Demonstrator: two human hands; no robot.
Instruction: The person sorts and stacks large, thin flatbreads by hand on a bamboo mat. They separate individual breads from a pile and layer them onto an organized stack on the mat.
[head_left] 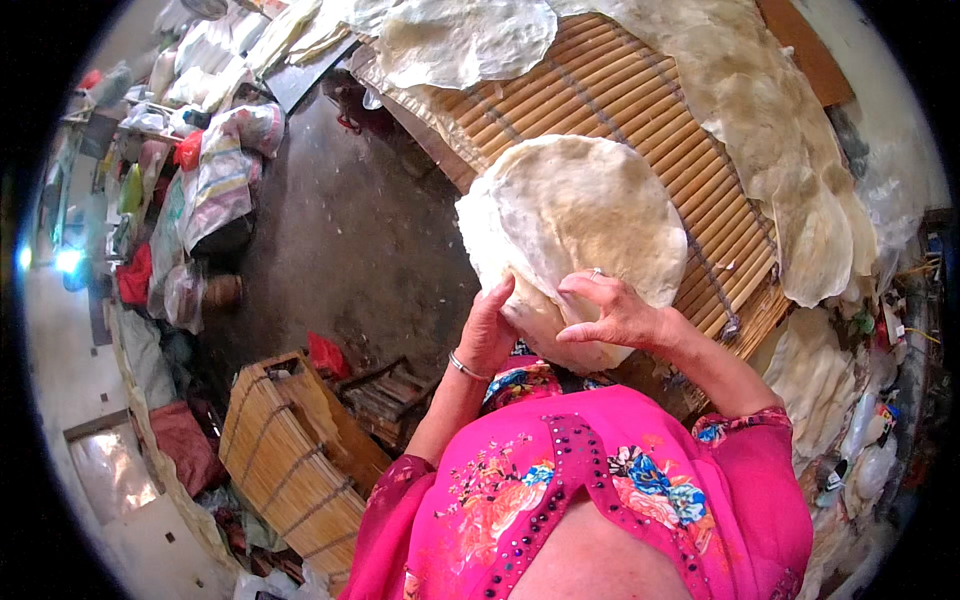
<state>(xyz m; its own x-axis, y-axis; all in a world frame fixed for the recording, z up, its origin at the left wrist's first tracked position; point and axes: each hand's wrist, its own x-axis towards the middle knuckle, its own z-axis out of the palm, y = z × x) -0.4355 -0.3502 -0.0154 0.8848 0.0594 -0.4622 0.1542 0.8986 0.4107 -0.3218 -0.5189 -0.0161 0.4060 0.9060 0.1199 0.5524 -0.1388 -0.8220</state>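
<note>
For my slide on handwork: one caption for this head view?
Both hands, left hand and right hand, hold a round pale sheet above a bamboo mat.

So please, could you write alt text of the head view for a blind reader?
Both hands, the left hand and the right hand, hold a stack of round, thin, pale sheets above a slatted bamboo drying mat where more sheets lie. The person wears a pink floral top.

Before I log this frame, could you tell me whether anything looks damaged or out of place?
Nothing stands out. Both hands, left and right, hold a whole round sheet over the bamboo mat; other sheets lie flat on it.
</note>
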